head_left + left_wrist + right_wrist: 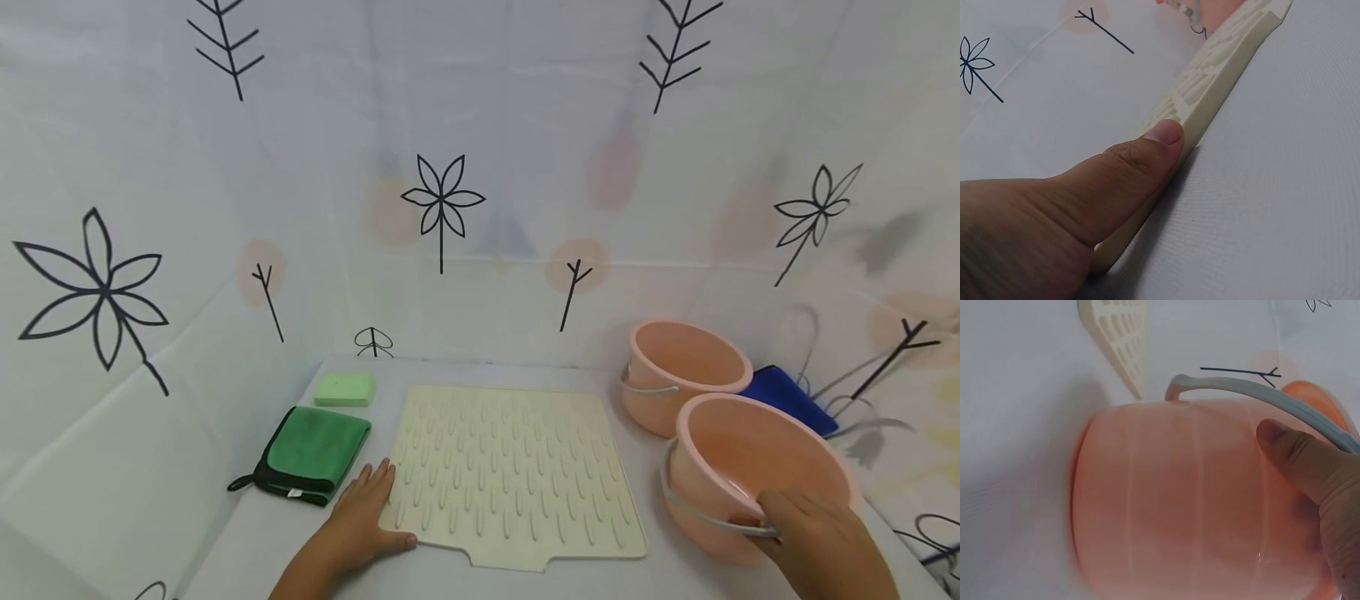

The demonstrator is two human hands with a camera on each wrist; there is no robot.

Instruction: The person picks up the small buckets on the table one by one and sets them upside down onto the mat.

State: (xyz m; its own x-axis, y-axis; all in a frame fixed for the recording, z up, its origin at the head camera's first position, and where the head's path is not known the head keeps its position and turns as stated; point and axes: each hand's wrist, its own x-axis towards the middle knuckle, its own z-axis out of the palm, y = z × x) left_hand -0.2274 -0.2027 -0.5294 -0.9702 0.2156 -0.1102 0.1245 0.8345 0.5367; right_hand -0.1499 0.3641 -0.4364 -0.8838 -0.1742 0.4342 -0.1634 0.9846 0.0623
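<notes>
My left hand [356, 521] lies at the near left corner of a cream ridged mat [510, 467], fingers extended along its left side. In the left wrist view, the thumb [1125, 165] touches the mat's raised edge. My right hand [828, 537] grips the near rim of a peach bucket [705, 475]; its thumb [1291, 447] presses the outer wall while the other fingers are mostly hidden. The bucket's grey handle [1241, 387] hangs down along the near side, passing by the hand.
Behind the gripped bucket stands a second peach bucket [648, 408], with a blue flat item [791, 398] beside it. Left of the mat lie a folded green cloth [318, 446] with black trim and a light green sponge [343, 389]. White patterned fabric [495, 300] encloses the back and sides.
</notes>
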